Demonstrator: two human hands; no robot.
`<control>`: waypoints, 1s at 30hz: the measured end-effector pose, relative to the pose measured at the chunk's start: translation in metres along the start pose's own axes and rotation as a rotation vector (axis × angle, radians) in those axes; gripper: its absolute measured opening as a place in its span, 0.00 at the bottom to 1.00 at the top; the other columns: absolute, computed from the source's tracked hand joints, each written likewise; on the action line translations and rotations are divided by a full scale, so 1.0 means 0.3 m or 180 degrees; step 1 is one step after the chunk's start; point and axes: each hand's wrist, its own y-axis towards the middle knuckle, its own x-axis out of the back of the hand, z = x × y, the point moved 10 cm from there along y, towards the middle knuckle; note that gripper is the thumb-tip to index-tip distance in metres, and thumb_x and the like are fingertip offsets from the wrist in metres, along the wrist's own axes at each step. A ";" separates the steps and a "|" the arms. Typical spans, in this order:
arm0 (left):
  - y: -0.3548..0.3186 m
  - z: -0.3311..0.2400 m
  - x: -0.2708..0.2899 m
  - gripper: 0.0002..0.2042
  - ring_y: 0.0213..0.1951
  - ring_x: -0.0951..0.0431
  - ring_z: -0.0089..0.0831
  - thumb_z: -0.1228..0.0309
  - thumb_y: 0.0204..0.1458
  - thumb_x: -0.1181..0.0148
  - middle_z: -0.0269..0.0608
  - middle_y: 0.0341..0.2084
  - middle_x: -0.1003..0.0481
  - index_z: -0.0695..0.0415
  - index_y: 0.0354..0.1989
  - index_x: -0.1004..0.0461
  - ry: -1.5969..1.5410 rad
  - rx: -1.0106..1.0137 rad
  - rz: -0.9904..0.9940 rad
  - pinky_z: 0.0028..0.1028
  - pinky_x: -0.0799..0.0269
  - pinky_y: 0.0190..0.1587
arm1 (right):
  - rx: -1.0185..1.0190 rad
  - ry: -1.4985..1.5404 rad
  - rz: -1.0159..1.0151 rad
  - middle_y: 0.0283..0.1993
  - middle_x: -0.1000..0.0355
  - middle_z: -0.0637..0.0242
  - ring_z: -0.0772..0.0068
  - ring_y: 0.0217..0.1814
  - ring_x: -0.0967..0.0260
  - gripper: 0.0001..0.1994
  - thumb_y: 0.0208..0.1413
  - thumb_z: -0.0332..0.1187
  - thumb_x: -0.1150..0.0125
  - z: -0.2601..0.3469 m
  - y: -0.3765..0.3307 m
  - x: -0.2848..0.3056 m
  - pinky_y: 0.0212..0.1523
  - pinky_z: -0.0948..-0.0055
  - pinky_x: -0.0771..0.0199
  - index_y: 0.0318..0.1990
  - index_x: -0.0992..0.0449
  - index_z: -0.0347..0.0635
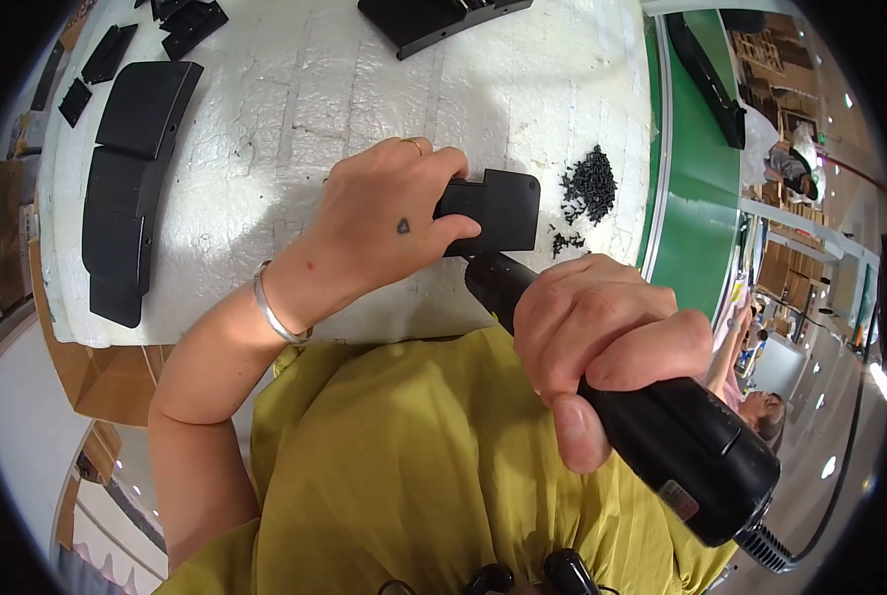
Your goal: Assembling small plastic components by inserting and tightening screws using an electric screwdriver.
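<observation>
My left hand [384,213] grips a flat black plastic part [511,210] near the middle of the white-covered table, thumb on top and fingers behind its far edge. In my right hand [607,342] is a black corded electric screwdriver [691,451], fingers wrapped round its body. The tool's front end points up and left, at the near edge of the plastic part; whether the tip touches it is hidden. To the right of the part lies a heap of small black screws [592,186], with a few scattered on its near side.
Several black plastic panels [126,193] stand in a row at the left of the table [265,109]. Smaller black pieces [193,28] lie at the far left, and a larger black part [433,25] at the far edge. A green surface [696,198] borders the right side. The tool's cord [840,476] trails right.
</observation>
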 end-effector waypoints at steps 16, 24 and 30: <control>-0.018 0.019 0.151 0.19 0.27 0.28 0.14 0.70 0.44 0.32 0.33 0.27 0.25 0.62 0.45 0.28 -0.4057 0.0885 -0.0971 0.17 0.31 0.30 | 0.0139 0.0308 -0.2757 0.42 0.34 0.62 0.79 0.25 0.40 0.40 0.44 0.38 0.34 0.059 -0.155 0.272 0.26 0.81 0.37 0.62 0.49 0.39; -0.010 -0.147 0.086 0.23 0.35 0.30 0.18 0.68 0.48 0.36 0.31 0.34 0.29 0.61 0.51 0.34 -0.3414 0.0425 -0.0266 0.18 0.34 0.38 | -0.0914 0.0007 -0.2352 0.52 0.34 0.58 0.63 0.53 0.36 0.31 0.43 0.32 0.36 -0.141 -0.191 0.223 0.57 0.65 0.39 0.56 0.40 0.32; -0.092 -0.100 0.124 0.13 0.37 0.29 0.16 0.66 0.56 0.45 0.31 0.36 0.28 0.61 0.44 0.30 -0.5026 0.1161 0.0741 0.19 0.32 0.37 | -0.1012 0.0645 -0.1936 0.57 0.38 0.52 0.54 0.59 0.39 0.38 0.38 0.26 0.41 -0.142 -0.245 0.251 0.61 0.59 0.42 0.62 0.48 0.33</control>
